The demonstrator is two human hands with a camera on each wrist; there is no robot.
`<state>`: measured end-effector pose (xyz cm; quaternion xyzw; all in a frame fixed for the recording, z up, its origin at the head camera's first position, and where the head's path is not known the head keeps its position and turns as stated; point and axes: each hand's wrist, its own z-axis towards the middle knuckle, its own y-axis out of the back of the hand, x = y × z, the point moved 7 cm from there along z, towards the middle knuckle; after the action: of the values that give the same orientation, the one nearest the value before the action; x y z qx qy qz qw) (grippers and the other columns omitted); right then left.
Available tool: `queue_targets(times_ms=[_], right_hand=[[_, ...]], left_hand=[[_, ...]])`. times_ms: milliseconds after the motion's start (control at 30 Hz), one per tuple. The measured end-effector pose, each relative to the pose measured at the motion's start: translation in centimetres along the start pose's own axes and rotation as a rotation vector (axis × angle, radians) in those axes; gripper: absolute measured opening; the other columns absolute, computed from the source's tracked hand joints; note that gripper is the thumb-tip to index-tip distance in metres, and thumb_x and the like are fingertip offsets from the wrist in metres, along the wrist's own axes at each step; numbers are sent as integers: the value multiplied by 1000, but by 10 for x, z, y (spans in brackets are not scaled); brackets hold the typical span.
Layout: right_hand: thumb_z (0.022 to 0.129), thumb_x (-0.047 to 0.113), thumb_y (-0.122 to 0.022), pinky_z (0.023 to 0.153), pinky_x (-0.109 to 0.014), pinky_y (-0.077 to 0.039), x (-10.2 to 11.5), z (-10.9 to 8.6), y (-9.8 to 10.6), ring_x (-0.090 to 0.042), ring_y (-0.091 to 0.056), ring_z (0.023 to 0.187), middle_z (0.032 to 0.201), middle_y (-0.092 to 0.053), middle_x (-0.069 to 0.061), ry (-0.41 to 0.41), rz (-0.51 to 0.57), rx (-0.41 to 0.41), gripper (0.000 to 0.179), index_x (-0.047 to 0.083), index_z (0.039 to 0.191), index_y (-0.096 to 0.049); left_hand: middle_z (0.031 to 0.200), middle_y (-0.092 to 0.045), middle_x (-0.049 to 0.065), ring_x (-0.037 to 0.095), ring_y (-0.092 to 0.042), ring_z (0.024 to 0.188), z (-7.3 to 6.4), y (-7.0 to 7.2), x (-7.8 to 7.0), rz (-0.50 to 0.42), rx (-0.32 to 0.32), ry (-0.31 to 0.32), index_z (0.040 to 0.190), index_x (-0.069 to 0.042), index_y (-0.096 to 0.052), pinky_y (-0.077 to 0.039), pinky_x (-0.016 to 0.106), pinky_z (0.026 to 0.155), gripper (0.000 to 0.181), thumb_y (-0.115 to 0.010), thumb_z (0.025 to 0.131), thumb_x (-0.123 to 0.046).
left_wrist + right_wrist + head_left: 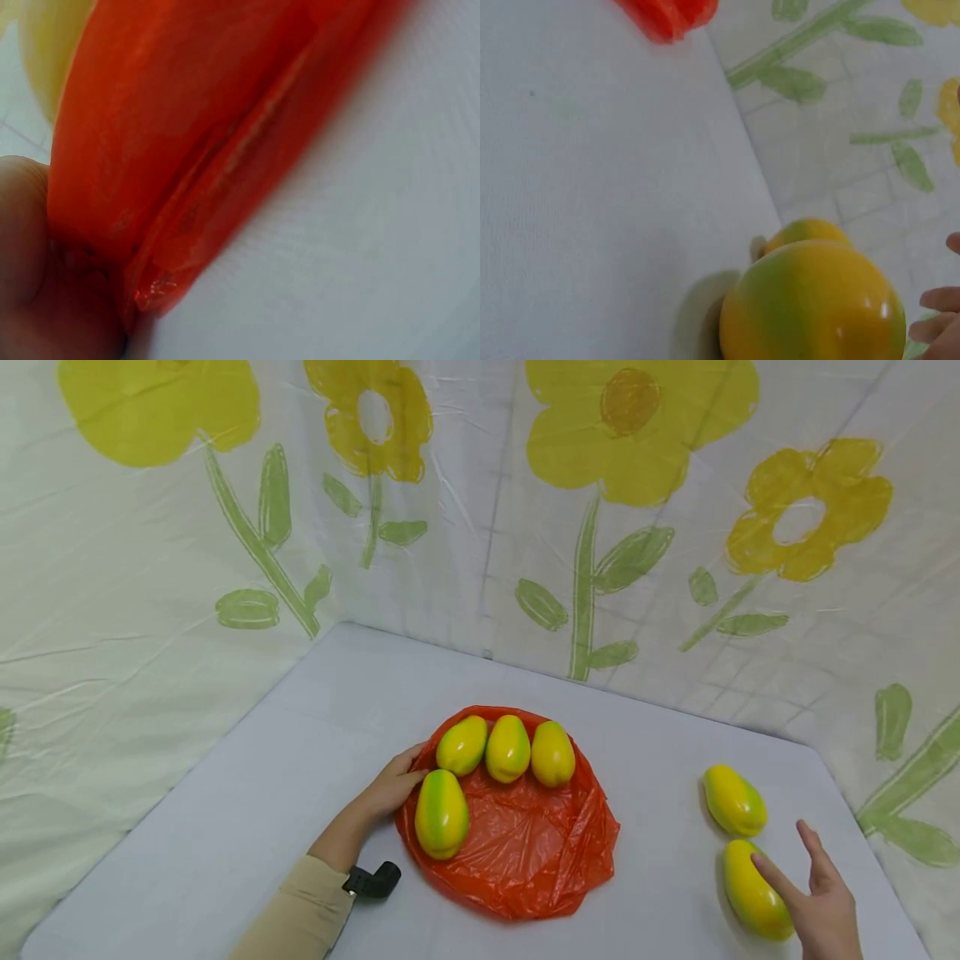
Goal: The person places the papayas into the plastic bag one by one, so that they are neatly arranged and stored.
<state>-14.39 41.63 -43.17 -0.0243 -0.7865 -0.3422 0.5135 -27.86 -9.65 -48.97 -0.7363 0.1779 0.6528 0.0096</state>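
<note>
My left hand grips the left rim of a red plastic bag, which lies spread on the table with its mouth open. Seen from the left wrist, the bag's edge is pinched beside the thumb. Several yellow-green papayas lie in the bag: a row along its far side, with one papaya in the middle, and a nearer papaya by the left fingers. At the right, my right hand is spread over the near loose papaya, thumb and fingers apart. Another loose papaya lies just beyond it.
The white table has its far edge against a hanging cloth printed with yellow flowers. A stretch of tabletop separates the bag from the loose papayas. A black band with a small device is on my left wrist.
</note>
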Motion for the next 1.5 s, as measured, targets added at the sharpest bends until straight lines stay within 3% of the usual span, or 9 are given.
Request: queue_targets(times_ms=[200,333,600,933,1500], right_hand=[[78,61,-59,112,-60,-3,-25,10,3,-34,16,140,153,19,1,-114,-101,25,97,35,147,5],[77,67,-55,109,-65,-8,-34,11,2,-41,13,139,153,19,-5,-149,-158,54,100,31,147,8],[76,70,-53,111,-61,-15,-41,8,-6,-45,-1,140,154,10,-15,-160,-209,97,102,26,148,3],[77,66,-56,106,-62,-23,-44,6,-7,-47,-19,129,153,-4,-26,-135,-289,64,101,20,150,-2],[79,54,-60,101,-60,-28,-45,7,-12,-45,-25,122,151,-13,-27,-109,-296,40,97,17,151,-6]], left_hand=[[147,-38,11,30,-38,134,0,-1,0,-4,0,5,143,-10,-35,-33,50,109,50,-42,93,-7],[146,-39,11,30,-38,133,0,-1,0,-3,-3,3,143,-10,-36,-33,50,109,50,-42,93,-7],[146,-39,12,30,-40,132,0,-1,-1,8,-3,1,143,-11,-35,-36,49,107,50,-43,94,-8],[146,-39,12,29,-41,131,0,1,-2,14,3,-9,143,-9,-34,-36,48,107,51,-42,93,-8],[146,-40,12,29,-43,129,0,1,0,37,2,-10,143,-10,-34,-39,47,105,51,-43,94,-8]])
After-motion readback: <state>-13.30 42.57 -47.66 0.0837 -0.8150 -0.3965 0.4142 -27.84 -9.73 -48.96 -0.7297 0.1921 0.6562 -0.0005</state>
